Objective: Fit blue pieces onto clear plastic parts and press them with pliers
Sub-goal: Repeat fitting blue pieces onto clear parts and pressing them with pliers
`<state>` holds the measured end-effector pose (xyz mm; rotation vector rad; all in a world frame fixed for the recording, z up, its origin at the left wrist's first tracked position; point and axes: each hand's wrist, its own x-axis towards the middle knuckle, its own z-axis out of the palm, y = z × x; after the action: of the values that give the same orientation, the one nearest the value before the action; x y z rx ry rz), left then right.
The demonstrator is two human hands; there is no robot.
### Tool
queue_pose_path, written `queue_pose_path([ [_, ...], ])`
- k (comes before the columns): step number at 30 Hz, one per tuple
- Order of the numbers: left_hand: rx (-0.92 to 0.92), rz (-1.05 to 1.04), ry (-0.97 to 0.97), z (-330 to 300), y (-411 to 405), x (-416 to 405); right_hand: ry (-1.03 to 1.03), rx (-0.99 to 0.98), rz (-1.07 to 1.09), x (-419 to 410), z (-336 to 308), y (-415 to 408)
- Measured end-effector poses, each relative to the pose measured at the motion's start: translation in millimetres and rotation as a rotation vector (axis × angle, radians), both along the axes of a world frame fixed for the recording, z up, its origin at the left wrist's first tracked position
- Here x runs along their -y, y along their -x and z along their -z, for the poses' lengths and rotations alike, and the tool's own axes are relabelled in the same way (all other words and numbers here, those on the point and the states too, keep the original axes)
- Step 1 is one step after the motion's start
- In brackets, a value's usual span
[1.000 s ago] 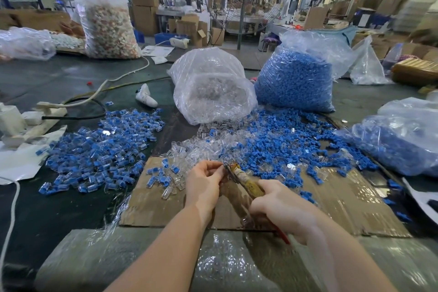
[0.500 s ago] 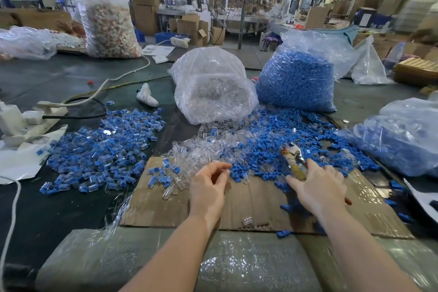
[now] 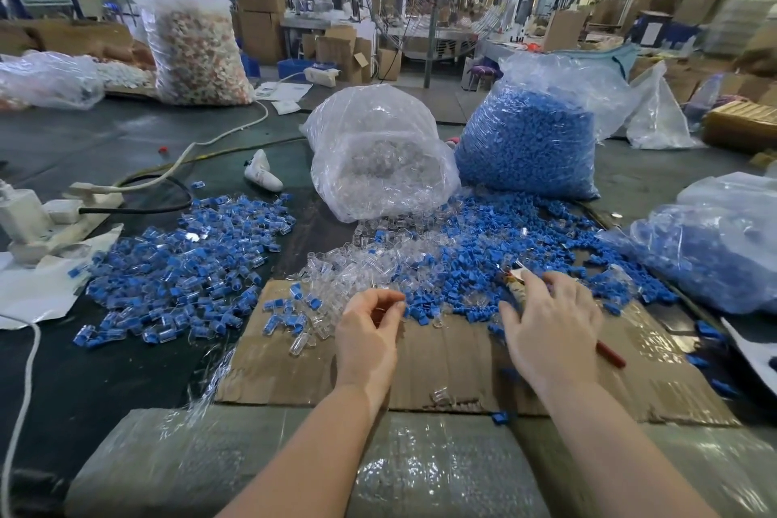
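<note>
My left hand (image 3: 370, 332) hovers at the near edge of the loose clear plastic parts (image 3: 357, 269), thumb and forefinger curled together as if pinching one small clear part, which is hard to make out. My right hand (image 3: 551, 328) lies spread over the heap of loose blue pieces (image 3: 475, 261), fingertips among them. It keeps the pliers (image 3: 516, 275) under its palm; the jaws poke out past the fingers and a red handle end sticks out at the wrist side. Both hands are over a cardboard sheet (image 3: 454, 353).
Fitted blue-and-clear pieces lie in a pile (image 3: 181, 273) to the left. Behind stand a bag of clear parts (image 3: 378, 156) and a bag of blue pieces (image 3: 529, 147); another blue-filled bag (image 3: 714, 248) lies right. A power strip (image 3: 38, 223) with cables sits far left. A wrapped bundle (image 3: 420, 467) lines the front edge.
My right hand carried the pliers away from my left hand, to the right and onto the blue heap. My left hand stayed put and its fingers have curled closer together.
</note>
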<state>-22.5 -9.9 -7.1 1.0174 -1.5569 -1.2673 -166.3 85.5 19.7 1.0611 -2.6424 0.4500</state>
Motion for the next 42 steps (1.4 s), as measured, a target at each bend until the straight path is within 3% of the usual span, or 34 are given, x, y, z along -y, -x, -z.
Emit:
queue_pose_path([
  [3, 0.027, -0.039, 0.029, -6, -4, 4, 0.067, -0.006, -0.168, 6, -1, -11],
  [11, 0.492, -0.363, 0.419, -14, -35, 39, 0.085, 0.081, -0.305, 8, 7, -21],
  [17, 0.759, -0.418, 0.421, -8, -48, 53, 0.069, 0.101, -0.294, 7, 11, -20],
  [22, 0.84, -0.387, 0.41, -7, -47, 52, 0.028, 0.114, -0.271, 5, 13, -17],
  [26, 0.799, -0.359, 0.438, -7, -39, 45, 0.006, 0.109, -0.261, 6, 14, -16],
  [29, 0.618, -0.219, 0.522, -10, -29, 33, 0.004, 0.107, -0.268, 8, 15, -18],
  [32, 0.422, 0.158, 0.51, -14, -19, 17, 0.009, 0.115, -0.253, 11, 13, -18],
  [35, 0.437, 0.585, 0.372, -17, -13, 5, 0.006, 0.103, -0.215, 12, 12, -15],
  [37, 0.471, 0.765, 0.3, -16, -10, 2, 0.019, 0.09, -0.195, 13, 11, -13],
  [42, 0.543, 0.877, 0.307, -15, -7, 3, 0.002, 0.068, -0.167, 16, 11, -6],
])
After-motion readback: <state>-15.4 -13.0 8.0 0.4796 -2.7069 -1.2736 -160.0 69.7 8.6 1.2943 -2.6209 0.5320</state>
